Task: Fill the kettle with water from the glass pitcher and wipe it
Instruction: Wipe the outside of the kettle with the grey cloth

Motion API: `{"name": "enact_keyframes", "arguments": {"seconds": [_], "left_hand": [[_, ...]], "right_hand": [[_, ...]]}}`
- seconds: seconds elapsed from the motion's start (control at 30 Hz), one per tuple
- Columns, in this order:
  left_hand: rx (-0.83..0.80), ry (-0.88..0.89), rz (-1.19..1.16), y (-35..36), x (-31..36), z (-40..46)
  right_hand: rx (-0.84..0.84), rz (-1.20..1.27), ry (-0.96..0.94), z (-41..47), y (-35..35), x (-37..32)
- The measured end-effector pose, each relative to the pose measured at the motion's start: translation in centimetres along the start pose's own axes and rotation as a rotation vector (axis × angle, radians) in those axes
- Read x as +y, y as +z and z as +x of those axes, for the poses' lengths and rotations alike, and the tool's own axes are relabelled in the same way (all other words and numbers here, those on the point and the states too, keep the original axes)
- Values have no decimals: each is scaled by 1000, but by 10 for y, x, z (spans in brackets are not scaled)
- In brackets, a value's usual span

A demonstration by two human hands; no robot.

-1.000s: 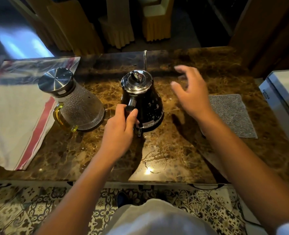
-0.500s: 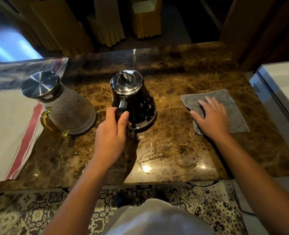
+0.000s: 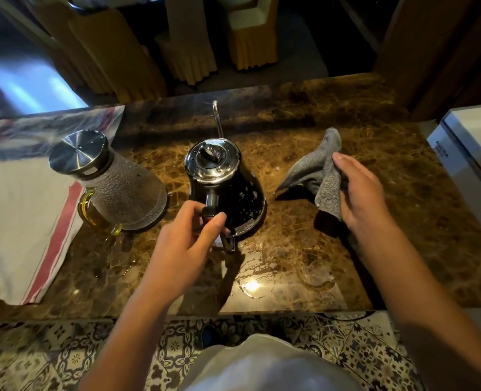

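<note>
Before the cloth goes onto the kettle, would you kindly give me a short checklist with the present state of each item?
1. Left hand gripping the kettle handle: ok.
2. Right hand holding the grey cloth off the counter: ok.
3. Kettle lid on: ok.
4. Droplets on kettle body to wipe: ok.
5. Glass pitcher standing clear of the kettle: ok.
6. Kettle's water level: cannot tell.

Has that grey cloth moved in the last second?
Yes. The grey cloth lay flat on the marble counter right of the kettle; now the right hand has bunched and lifted it, slightly nearer the kettle.
</note>
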State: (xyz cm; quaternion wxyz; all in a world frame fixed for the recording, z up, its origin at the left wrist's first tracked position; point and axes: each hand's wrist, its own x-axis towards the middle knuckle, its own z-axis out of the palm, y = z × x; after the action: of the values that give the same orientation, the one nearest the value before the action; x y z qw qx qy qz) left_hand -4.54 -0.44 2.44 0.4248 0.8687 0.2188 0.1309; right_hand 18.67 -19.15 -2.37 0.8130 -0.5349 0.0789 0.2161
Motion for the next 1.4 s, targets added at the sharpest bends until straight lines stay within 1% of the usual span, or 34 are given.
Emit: {"name": "enact_keyframes", "arguments": {"seconds": [0.03,0.07,0.13,0.17,0.23,0.3,0.37,0.43,0.47,0.53,0.57,0.7,0.73,0.8,0.97,1.03,1.13,1.17,1.2,1.3,1.33,1.4], "left_hand": [[25,24,43,-3,1,1],[92,67,92,-6,2,3],[271,202,188,-12,10,14],[332,269,230,-16,14,23],[358,359,303,-22,23,47],[292,386,373,-23,32,75],[169,402,418,-17,35,99],[77,417,423,-10,32,117],[62,425,413,-8,30,122],[61,434,384,-9,26,128],[57,432,371,-10,25,128],[73,407,328,-8,27,126],[76,407,324,-7,27,125],[82,414,322,-7,27,126],[79,407,286,-7,24,124],[-2,444,343,-15,26,125],[-266,532,526,-35,27,135],[-307,550,555,-39,26,137],[-301,568,556,-40,24,138],[-153,649,482,-30,18,134],[-124,655,459,-27,16,133],[-107,635,434,-27,16,133]], "right_hand": [[-24,32,6,-3,6,-2],[-48,48,7,-6,13,-3],[-97,66,2,-10,23,-3],[-113,77,2,-13,28,-3],[-133,105,5,-17,39,0],[-137,136,14,-24,52,1],[-128,176,17,-31,63,3],[-145,205,9,-38,73,7],[-162,206,1,-41,77,10],[-175,190,-43,-48,85,16],[-153,173,-82,-50,86,18],[81,124,-289,-43,75,5],[115,125,-337,-37,71,0],[97,83,-392,-29,70,-2],[-39,-111,-304,-38,90,39],[-101,-132,-277,-44,95,60],[-101,-236,-295,-43,95,77],[-106,-292,-320,-41,93,80],[-116,-351,-357,-39,92,81],[-102,-475,-449,-34,91,81],[-106,-491,-444,-30,92,84],[-144,-527,-377,-31,97,85]]}}
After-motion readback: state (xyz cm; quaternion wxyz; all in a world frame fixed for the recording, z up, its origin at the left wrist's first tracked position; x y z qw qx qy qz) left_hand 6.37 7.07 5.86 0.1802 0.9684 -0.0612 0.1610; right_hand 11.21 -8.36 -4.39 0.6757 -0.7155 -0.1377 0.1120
